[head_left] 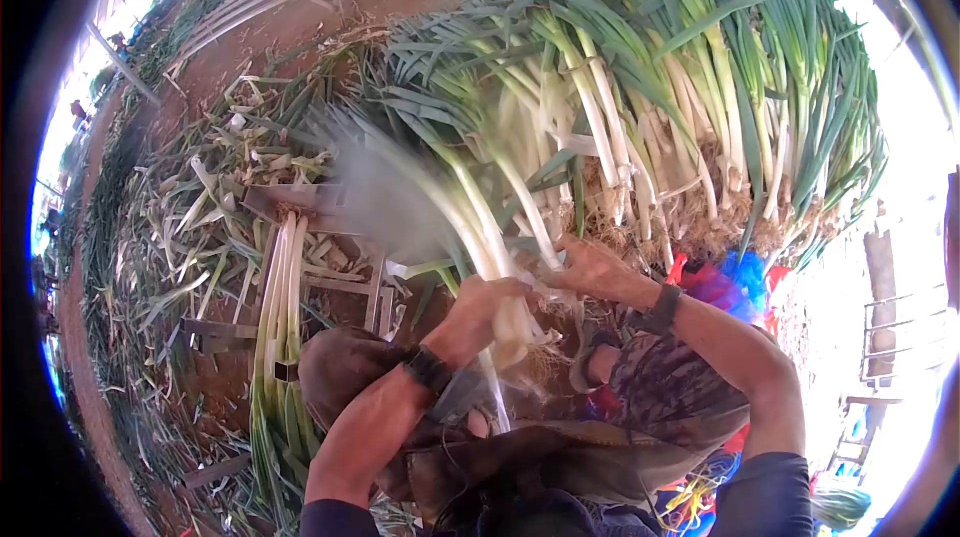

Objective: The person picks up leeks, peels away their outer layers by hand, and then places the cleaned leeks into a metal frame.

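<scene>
My left hand (485,315) is closed round several leeks (470,212) near their white root ends, with the green tops pointing up and to the left. Just to the right, my right hand (595,270) has its fingers pressed together at the lower white part of a leek (527,202). Loose outer leaf and roots hang between the two hands. A large pile of leeks (700,87) with roots on stands at the upper right, beyond my right hand. To the left, a bundle of long white leeks (283,307) rests on a metal frame (310,199).
Cut leaves and scraps (200,197) cover the ground at the left. A wooden bench (262,7) stands at the upper left. Red and blue plastic (735,285) lies right of my right wrist, and yellow strings (690,505) lie near my right elbow.
</scene>
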`<state>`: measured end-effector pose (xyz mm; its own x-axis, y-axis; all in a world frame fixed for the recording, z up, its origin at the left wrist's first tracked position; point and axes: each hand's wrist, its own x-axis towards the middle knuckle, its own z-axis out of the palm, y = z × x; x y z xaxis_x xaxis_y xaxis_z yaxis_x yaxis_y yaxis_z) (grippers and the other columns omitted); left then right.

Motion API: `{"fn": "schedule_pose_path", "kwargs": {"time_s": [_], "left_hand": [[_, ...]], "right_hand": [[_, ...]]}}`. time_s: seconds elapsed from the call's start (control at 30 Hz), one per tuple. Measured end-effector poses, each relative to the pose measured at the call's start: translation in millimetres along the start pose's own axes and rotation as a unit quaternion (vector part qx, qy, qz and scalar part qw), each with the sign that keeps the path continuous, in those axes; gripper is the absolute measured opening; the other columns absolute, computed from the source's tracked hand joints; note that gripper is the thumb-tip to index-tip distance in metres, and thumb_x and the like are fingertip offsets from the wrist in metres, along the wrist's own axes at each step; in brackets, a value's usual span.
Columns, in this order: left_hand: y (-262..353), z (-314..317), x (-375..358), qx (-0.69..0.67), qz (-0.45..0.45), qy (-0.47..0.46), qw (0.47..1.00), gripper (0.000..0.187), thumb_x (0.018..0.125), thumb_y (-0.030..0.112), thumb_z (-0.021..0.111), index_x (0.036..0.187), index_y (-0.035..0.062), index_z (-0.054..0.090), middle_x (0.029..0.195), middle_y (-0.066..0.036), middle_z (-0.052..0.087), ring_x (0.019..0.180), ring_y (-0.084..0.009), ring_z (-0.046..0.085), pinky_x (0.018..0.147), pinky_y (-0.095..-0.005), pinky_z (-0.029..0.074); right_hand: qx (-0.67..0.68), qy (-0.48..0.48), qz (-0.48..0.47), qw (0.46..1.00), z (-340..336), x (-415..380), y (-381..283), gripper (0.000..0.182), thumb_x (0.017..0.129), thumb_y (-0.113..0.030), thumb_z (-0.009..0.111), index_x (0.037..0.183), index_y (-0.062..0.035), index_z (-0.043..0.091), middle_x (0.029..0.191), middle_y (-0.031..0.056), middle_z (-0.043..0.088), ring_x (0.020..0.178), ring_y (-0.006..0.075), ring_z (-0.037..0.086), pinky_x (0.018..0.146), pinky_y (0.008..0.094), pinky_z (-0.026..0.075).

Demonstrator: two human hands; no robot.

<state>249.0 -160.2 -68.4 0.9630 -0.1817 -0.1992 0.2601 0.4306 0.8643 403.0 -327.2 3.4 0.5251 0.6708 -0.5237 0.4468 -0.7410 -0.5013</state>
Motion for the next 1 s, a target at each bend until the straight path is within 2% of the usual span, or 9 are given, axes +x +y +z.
{"fn": "schedule_pose_path", "kwargs": {"time_s": [0.17, 0.23, 0.3, 0.5, 0.67, 0.73, 0.83, 0.9, 1.0], "left_hand": [[-2, 8, 9, 0.273, 0.172, 0.050, 0.945, 0.019, 0.085, 0.012, 0.067, 0.101, 0.0030, 0.070, 0.086, -0.008, 0.070, 0.075, -0.0157, 0.068, 0.071, -0.0283, 0.056], [3, 10, 8, 0.060, 0.104, 0.055, 0.991, 0.017, 0.081, 0.013, 0.068, 0.097, 0.0047, 0.070, 0.084, -0.008, 0.070, 0.075, -0.0171, 0.070, 0.070, -0.0284, 0.057], [4, 9, 12, 0.242, 0.172, 0.066, 0.953, 0.018, 0.079, 0.014, 0.070, 0.094, 0.0047, 0.069, 0.083, -0.009, 0.070, 0.073, -0.0185, 0.070, 0.069, -0.0280, 0.057], [-30, 1, 21, 0.062, 0.018, 0.132, 0.989, 0.017, 0.079, 0.005, 0.069, 0.096, 0.0037, 0.069, 0.079, -0.010, 0.071, 0.070, -0.0182, 0.071, 0.065, -0.0282, 0.058], [-2, 14, 11, 0.100, 0.013, 0.103, 0.990, 0.027, 0.091, 0.018, 0.062, 0.103, -0.0056, 0.063, 0.092, -0.009, 0.064, 0.078, -0.0183, 0.066, 0.067, -0.0340, 0.061], [-3, 14, 9, 0.121, 0.041, 0.100, 0.987, 0.028, 0.091, 0.020, 0.062, 0.103, -0.0058, 0.063, 0.093, -0.009, 0.063, 0.078, -0.0182, 0.065, 0.067, -0.0340, 0.061], [-5, 9, 8, 0.123, 0.083, 0.136, 0.979, 0.014, 0.088, 0.013, 0.063, 0.093, 0.0017, 0.070, 0.083, -0.009, 0.071, 0.070, -0.0158, 0.067, 0.063, -0.0280, 0.055], [14, 17, 1, -0.034, -0.060, 0.144, 0.987, 0.020, 0.090, 0.017, 0.063, 0.094, -0.0015, 0.069, 0.082, -0.007, 0.069, 0.068, -0.0138, 0.065, 0.062, -0.0290, 0.055], [22, 24, -12, -0.017, 0.036, 0.103, 0.994, 0.025, 0.092, 0.019, 0.061, 0.095, -0.0046, 0.069, 0.081, -0.007, 0.068, 0.069, -0.0120, 0.065, 0.062, -0.0272, 0.054]], "right_hand": [[0.023, -0.067, -0.017, 0.997, -9, 25, 27, 0.049, 0.089, -0.038, 0.060, 0.123, -0.0030, 0.055, 0.107, 0.0205, 0.067, 0.082, 0.0281, 0.067, 0.073, 0.0400, 0.056], [-0.253, 0.056, 0.000, 0.966, -38, 27, 8, 0.042, 0.091, -0.033, 0.059, 0.121, -0.0039, 0.057, 0.120, 0.0208, 0.061, 0.078, 0.0260, 0.065, 0.068, 0.0391, 0.054], [-0.195, 0.273, 0.038, 0.941, -40, 70, 58, 0.037, 0.090, -0.030, 0.057, 0.110, 0.0012, 0.058, 0.128, 0.0231, 0.054, 0.074, 0.0264, 0.063, 0.064, 0.0393, 0.054], [-0.343, 0.302, 0.073, 0.886, -63, 114, 124, 0.027, 0.086, -0.023, 0.058, 0.097, 0.0015, 0.060, 0.096, 0.0193, 0.068, 0.058, 0.0243, 0.058, 0.054, 0.0356, 0.049], [-0.160, 0.098, 0.020, 0.982, -121, 78, 93, 0.027, 0.087, -0.029, 0.066, 0.093, -0.0026, 0.068, 0.091, 0.0117, 0.070, 0.048, 0.0169, 0.050, 0.046, 0.0327, 0.043], [0.029, 0.208, -0.253, 0.945, -137, 60, 127, 0.030, 0.089, -0.032, 0.065, 0.103, -0.0051, 0.070, 0.080, 0.0074, 0.064, 0.055, 0.0150, 0.049, 0.052, 0.0306, 0.044], [0.327, 0.181, -0.139, 0.917, -202, 50, 129, 0.033, 0.092, -0.033, 0.064, 0.113, -0.0084, 0.069, 0.085, 0.0097, 0.063, 0.064, 0.0143, 0.050, 0.063, 0.0272, 0.047], [0.243, 0.215, -0.154, 0.933, -185, 7, 135, 0.030, 0.094, -0.030, 0.062, 0.114, -0.0077, 0.069, 0.092, 0.0108, 0.064, 0.074, 0.0153, 0.054, 0.071, 0.0278, 0.049], [0.158, 0.236, -0.143, 0.948, -154, -2, 172, 0.027, 0.097, -0.018, 0.059, 0.117, -0.0016, 0.065, 0.118, 0.0141, 0.062, 0.101, 0.0256, 0.064, 0.088, 0.0375, 0.056]]}}
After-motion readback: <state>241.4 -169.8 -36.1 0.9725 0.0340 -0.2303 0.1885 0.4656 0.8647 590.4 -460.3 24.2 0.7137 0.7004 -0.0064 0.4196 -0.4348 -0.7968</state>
